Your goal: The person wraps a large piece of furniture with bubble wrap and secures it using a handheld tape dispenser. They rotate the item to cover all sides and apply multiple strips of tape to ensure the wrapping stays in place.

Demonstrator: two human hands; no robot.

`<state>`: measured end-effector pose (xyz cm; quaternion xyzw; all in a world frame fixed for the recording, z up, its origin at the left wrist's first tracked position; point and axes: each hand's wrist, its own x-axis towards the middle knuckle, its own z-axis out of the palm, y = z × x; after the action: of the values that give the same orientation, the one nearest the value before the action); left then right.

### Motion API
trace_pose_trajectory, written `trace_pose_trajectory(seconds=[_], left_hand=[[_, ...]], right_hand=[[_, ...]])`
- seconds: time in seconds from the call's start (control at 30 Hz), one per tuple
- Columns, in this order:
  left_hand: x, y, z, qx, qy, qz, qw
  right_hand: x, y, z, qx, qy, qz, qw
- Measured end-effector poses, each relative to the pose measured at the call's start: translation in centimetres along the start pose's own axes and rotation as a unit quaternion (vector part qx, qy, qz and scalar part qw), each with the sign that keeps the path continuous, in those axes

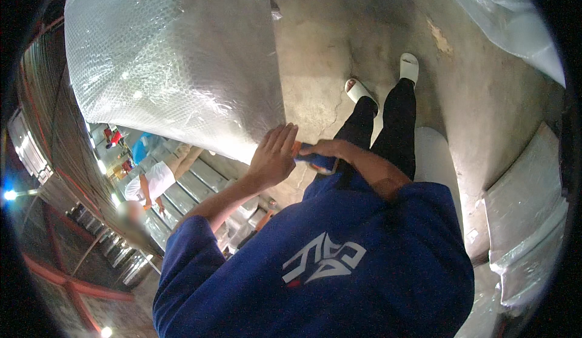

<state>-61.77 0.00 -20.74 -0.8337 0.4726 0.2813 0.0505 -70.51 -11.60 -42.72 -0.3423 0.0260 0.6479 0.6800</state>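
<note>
A large bubble-wrapped bundle point(176, 53) fills the upper left, its near corner coming to my hands. My left hand point(274, 155) rests at that corner, fingers stretched out side by side. Its thumb is hidden. Just to the right, my right hand point(327, 149) is closed around a small blue hand tool with orange parts point(327, 165). The tool lies close to the left hand's fingertips, and its exact kind is unclear. Whether it touches the wrap cannot be made out.
My feet in pale slippers point(410, 68) stand on the concrete floor point(339, 29). Clear plastic sheeting point(509, 16) hangs at the upper right. A wrapped flat stack point(527, 210) sits at the right. Another person point(159, 179) bends over wrapped packages point(203, 177) on the left.
</note>
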Motion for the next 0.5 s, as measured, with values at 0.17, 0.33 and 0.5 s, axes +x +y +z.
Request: trace_pose_trajectory(seconds=[0.17, 0.33, 0.5], left_hand=[[-0.5, -1.6, 8.0, -0.176, -0.136, -0.190, 0.956], [-2.3, 0.1, 11.7, 0.123, -0.157, -0.088, 0.976], [-1.1, 1.0, 17.2, 0.413, -0.354, 0.025, 0.839]], right_hand=[[0.5, 0.4, 0.1, -0.112, 0.069, -0.006, 0.991], [-1.6, 0.0, 0.4, -0.554, 0.150, 0.034, 0.818], [-6.9, 2.9, -3.6, -0.362, 0.252, 0.032, 0.897]])
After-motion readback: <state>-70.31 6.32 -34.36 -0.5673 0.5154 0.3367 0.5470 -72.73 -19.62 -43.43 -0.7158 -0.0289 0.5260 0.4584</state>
